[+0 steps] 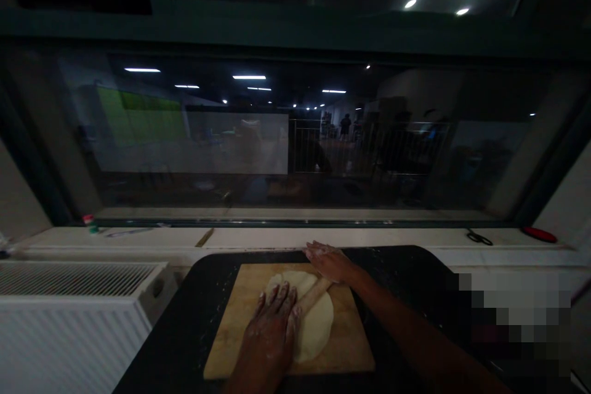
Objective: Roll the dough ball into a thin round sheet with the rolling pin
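In the head view, a rolling pin [313,298] lies aslant on a flat round of dough [318,326], on my wooden board [346,345] atop the black table [194,308]. Its long axis runs from near left to far right, so by my judgement it rolls crosswise to that, between far left and near right. My left hand [272,329] is at the pin's near end: palm down, fingers stretched and slightly parted over the dough's left part, thumb beside the wood. Whether that palm presses the pin, I can't tell. My right hand [330,261] lies flat over the far end, fingers straight, pointing far left past the board's far edge. Neither hand visibly curls round the pin. Both are floury; the left is nearer to me.
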{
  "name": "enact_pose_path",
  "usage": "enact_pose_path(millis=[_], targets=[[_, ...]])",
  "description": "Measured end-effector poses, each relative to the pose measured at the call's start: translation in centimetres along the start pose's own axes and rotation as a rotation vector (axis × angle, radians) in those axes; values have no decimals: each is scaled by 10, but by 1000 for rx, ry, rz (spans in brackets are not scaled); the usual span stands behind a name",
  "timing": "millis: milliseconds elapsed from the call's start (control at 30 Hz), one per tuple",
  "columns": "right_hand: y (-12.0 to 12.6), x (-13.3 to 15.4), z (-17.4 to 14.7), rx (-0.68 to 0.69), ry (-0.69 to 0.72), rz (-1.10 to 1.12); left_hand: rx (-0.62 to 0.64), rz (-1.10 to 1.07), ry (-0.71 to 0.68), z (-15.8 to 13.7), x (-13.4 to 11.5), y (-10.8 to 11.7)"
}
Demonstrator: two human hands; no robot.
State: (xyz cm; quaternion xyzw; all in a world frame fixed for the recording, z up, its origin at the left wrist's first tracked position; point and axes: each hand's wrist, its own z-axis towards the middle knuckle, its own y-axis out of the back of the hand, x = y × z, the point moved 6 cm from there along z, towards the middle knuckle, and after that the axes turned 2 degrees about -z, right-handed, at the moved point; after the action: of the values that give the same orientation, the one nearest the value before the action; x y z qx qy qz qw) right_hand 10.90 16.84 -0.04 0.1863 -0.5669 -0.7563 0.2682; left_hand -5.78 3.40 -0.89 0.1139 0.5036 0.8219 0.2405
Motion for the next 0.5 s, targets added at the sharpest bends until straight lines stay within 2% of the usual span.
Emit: enact_pose_path(millis=[100,200,400,500], targets=[[-4,-5,-20,-16,-65,-10,-64,64,-6,1,-8,5],[3,-3,-52,-26,-187,-32,-106,72,-42,-2,-16,13],[27,36,-130,-153,-267,-30,-87,87,-188,-25,-34,27],[30,44,-149,-187,-305,-34,-65,86,-235,-30,-38,31]])
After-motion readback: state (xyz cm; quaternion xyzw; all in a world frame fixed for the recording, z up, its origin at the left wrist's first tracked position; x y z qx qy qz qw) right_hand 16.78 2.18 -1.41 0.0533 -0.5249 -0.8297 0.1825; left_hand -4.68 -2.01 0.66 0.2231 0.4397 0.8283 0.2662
